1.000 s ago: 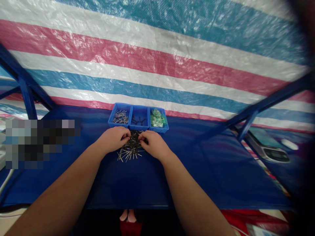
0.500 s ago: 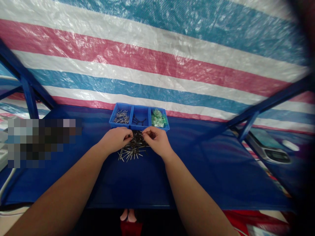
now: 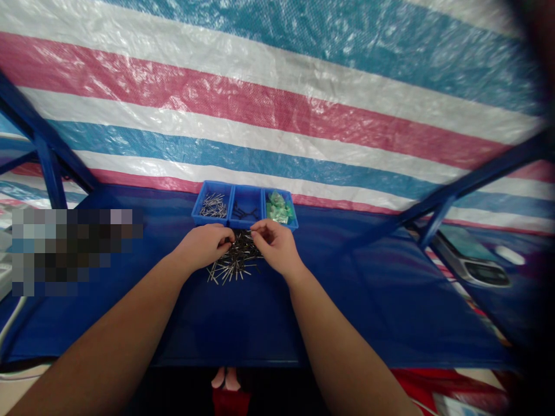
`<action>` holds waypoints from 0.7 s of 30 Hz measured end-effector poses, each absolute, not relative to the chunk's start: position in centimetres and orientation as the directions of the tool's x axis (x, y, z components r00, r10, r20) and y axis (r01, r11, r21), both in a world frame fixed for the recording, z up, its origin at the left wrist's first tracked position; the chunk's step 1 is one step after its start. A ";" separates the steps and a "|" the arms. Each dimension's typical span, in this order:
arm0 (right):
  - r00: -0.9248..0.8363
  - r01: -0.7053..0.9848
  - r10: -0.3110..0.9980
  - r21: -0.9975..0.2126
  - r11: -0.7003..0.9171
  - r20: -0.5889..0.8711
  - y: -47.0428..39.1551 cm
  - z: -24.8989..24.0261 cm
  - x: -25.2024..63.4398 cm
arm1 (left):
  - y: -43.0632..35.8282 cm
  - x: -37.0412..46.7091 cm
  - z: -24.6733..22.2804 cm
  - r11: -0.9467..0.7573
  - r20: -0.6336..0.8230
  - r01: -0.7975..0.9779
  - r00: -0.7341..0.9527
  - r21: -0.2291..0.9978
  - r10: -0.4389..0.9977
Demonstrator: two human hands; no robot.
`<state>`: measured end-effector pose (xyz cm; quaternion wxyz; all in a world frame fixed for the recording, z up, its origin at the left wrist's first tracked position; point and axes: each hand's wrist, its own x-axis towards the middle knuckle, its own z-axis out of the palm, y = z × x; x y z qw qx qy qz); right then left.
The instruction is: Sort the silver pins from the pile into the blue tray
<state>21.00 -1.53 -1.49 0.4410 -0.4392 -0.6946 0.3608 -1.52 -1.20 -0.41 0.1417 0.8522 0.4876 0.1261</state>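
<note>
A loose pile of slim metal pins (image 3: 234, 263), some silvery and some dark, lies on the blue table (image 3: 229, 323). My left hand (image 3: 207, 245) is at the pile's left edge, its fingers curled and pinched; whatever they hold is hidden. At the upper right of the pile, my right hand (image 3: 277, 245) has thumb and forefinger pressed together, and anything between them is too small to name. Just behind the hands stand three joined blue bins. Silvery pins fill part of the left bin (image 3: 196, 212), a few dark pieces lie in the middle bin (image 3: 246, 224), and green translucent pieces (image 3: 280, 208) are in the right one.
A striped plastic sheet (image 3: 260, 115) hangs behind the table. Blue metal braces (image 3: 47, 167) rise at both sides. A device like a digital scale (image 3: 481, 268) is at the far right. The left side holds a blurred-out area and a white cable (image 3: 13, 320).
My right hand has lifted very slightly, its fingers a little changed in pose. The left hand stays almost still, and the pile looks the same.
</note>
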 end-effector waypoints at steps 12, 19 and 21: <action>-0.609 0.528 0.747 -0.567 0.632 0.266 -2.1 -0.9 19.9 | -1.1 -1.5 -0.3 -0.489 0.069 0.797 0.499 0.354 0.864; -0.581 0.518 0.768 -0.604 0.605 0.270 -2.2 -0.8 19.7 | -1.1 -1.6 -0.1 -0.498 0.074 0.785 0.509 0.368 0.858; -0.556 0.498 0.789 -0.657 0.567 0.259 -2.1 -0.9 19.9 | -1.1 -1.6 0.0 -0.501 0.083 0.779 0.510 0.378 0.856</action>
